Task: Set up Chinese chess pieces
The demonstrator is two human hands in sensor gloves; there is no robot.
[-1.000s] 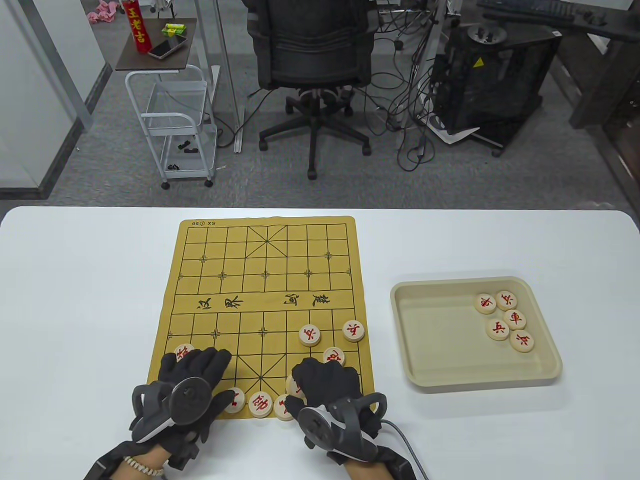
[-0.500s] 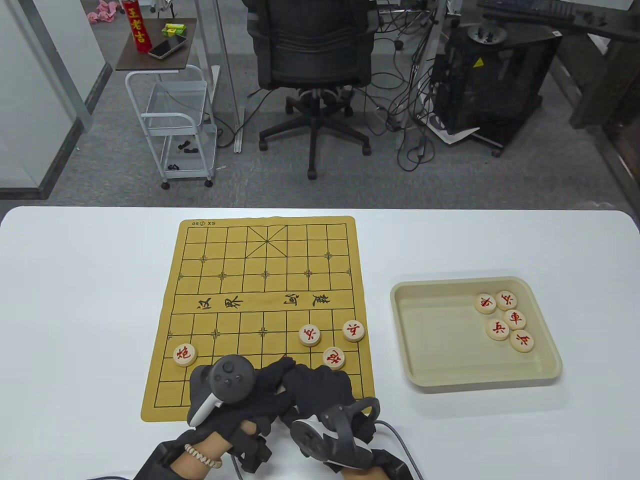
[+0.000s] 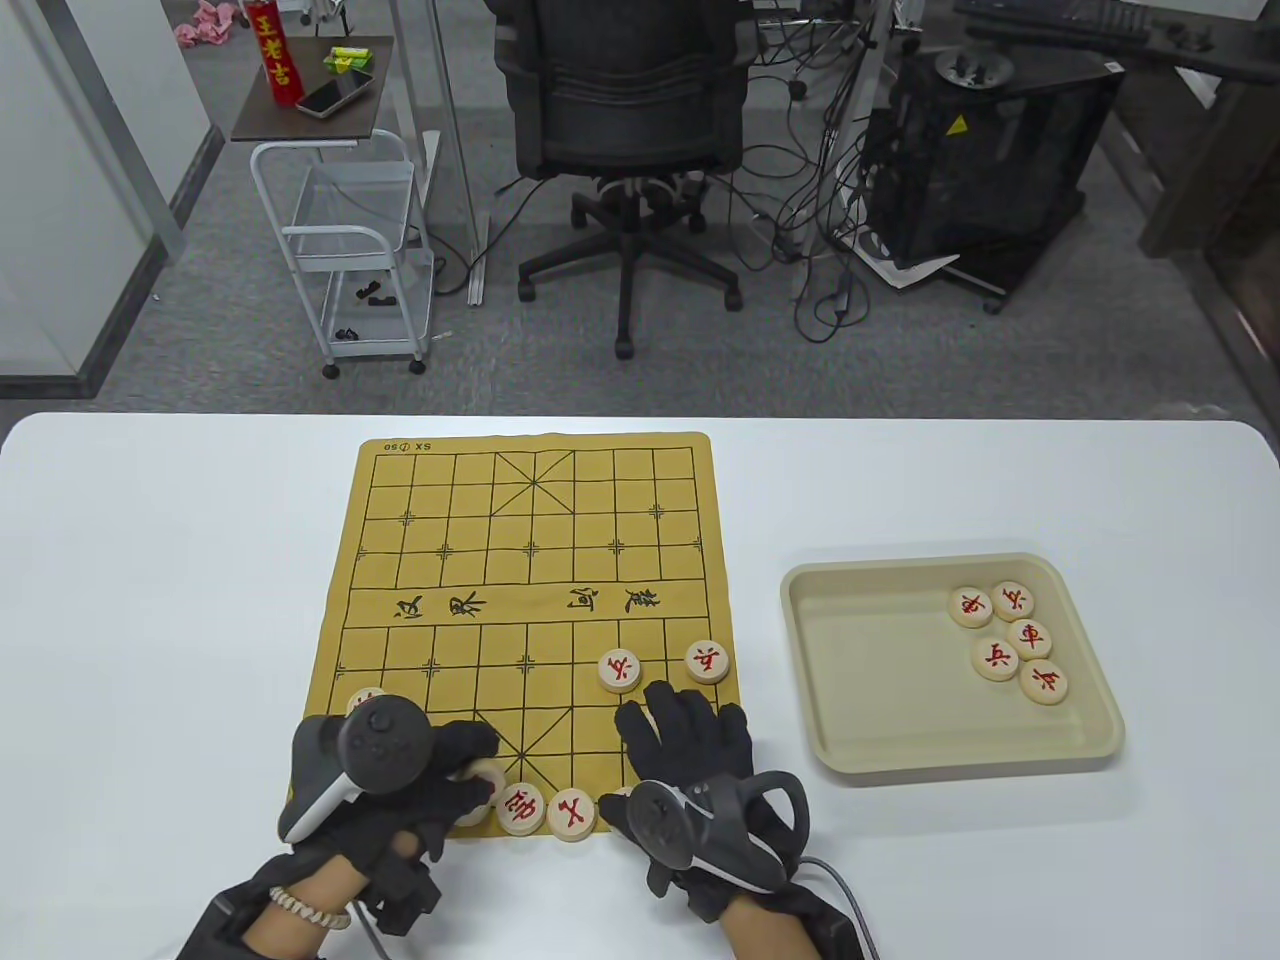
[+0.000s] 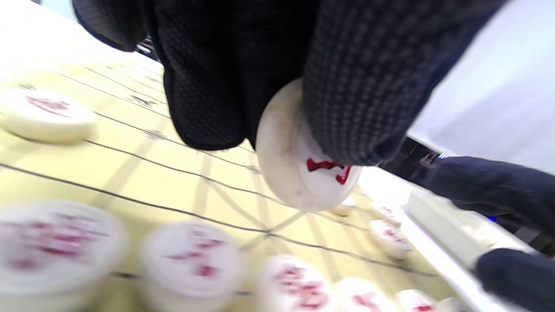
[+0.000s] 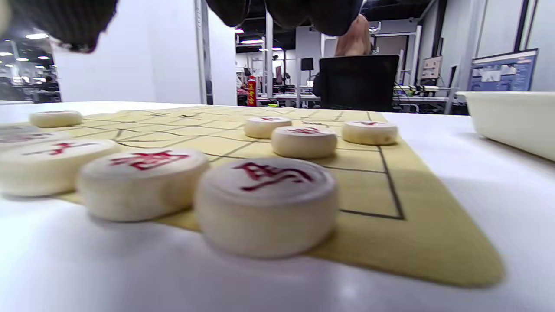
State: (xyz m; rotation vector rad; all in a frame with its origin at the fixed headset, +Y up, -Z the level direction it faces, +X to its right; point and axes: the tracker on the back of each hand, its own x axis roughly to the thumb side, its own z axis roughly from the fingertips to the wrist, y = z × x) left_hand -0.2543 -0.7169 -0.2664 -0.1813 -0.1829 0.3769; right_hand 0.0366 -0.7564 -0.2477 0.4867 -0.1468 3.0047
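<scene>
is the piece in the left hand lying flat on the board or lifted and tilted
Lifted and tilted: in the left wrist view the chess piece hangs pinched in the left hand, its disc slanted above the board.

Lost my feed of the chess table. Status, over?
Left hand pinches a round cream chess piece, tilted above the yellow board mat. Right hand open, holding nothing. Path unobstructed.

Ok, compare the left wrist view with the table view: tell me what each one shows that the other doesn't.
Only the left wrist view shows the held piece clearly, tilted, pinched in the left hand above the board.

Only the table view shows the whole layout: the tray with five pieces at its far right corner, and the right hand with spread fingers on the board.

Both show the near row of pieces.
</scene>
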